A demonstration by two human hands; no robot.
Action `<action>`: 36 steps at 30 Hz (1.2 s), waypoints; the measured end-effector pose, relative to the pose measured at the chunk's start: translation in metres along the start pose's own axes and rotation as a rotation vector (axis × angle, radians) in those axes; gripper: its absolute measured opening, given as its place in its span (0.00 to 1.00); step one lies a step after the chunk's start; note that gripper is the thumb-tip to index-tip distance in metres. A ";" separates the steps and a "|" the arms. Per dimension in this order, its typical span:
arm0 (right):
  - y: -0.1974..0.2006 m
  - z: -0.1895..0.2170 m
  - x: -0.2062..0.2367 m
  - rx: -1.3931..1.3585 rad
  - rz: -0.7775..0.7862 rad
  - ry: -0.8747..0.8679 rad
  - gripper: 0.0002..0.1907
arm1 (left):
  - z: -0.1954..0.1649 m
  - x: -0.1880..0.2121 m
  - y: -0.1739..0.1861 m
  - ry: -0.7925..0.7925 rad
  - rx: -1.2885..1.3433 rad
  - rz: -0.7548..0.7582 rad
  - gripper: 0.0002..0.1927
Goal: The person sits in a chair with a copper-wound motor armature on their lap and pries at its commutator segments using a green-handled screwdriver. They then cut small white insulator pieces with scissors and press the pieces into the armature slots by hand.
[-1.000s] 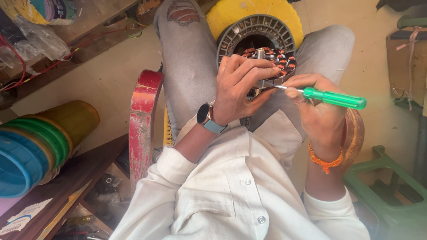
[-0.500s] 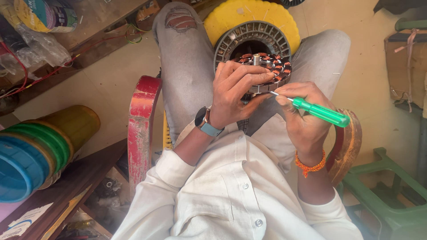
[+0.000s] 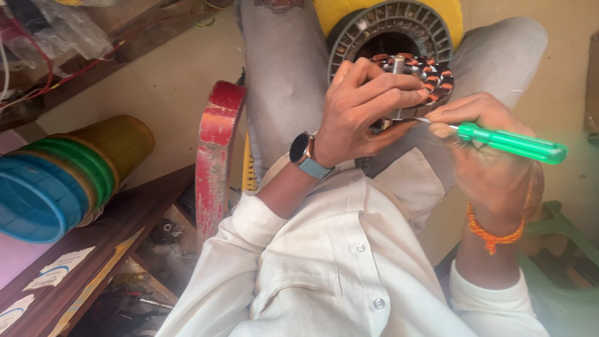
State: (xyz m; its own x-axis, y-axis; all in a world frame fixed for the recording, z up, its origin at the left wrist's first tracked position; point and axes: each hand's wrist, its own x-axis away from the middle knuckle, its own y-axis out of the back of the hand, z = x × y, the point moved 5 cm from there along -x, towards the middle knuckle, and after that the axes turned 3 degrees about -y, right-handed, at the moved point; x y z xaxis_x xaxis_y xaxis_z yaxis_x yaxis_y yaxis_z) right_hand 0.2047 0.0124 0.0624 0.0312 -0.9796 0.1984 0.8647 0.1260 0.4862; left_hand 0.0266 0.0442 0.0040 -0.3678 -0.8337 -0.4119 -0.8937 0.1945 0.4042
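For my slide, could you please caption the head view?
Left hand steadies a copper-wound stator while right hand works it with a green screwdriver.

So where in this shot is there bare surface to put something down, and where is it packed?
Bare pale floor lies between the red stool edge, the stacked coloured plastic lids and the cluttered wooden shelf. The lap is crowded: left hand grips the copper-wound stator, right hand holds the green-handled screwdriver.
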 end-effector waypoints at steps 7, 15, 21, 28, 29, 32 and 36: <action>0.001 -0.007 0.000 0.004 0.026 0.190 0.10 | 0.001 0.002 0.000 -0.031 -0.019 -0.026 0.24; -0.014 -0.031 0.021 -0.070 -0.168 0.064 0.11 | 0.002 0.002 0.002 -0.033 -0.001 -0.040 0.24; -0.024 -0.013 0.027 0.028 -0.251 0.193 0.12 | 0.001 0.002 0.001 -0.021 0.013 -0.051 0.24; -0.018 0.005 0.023 0.224 -0.206 0.240 0.09 | 0.003 0.002 -0.002 -0.016 0.032 -0.052 0.23; -0.017 0.009 0.022 0.248 -0.191 0.246 0.09 | 0.003 0.001 -0.002 -0.023 0.029 -0.051 0.23; -0.015 0.016 0.018 0.276 -0.151 0.215 0.08 | 0.003 0.000 -0.002 -0.026 0.025 -0.054 0.22; -0.011 0.023 0.010 0.297 -0.097 0.160 0.08 | 0.006 0.002 -0.005 -0.016 0.040 -0.059 0.22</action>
State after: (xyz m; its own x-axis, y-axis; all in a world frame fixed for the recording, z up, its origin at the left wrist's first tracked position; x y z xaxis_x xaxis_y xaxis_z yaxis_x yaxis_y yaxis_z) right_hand 0.1843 0.0048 0.0790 0.0546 -0.9984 0.0150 0.6844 0.0484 0.7275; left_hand 0.0283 0.0445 -0.0033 -0.3176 -0.8362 -0.4471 -0.9235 0.1659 0.3457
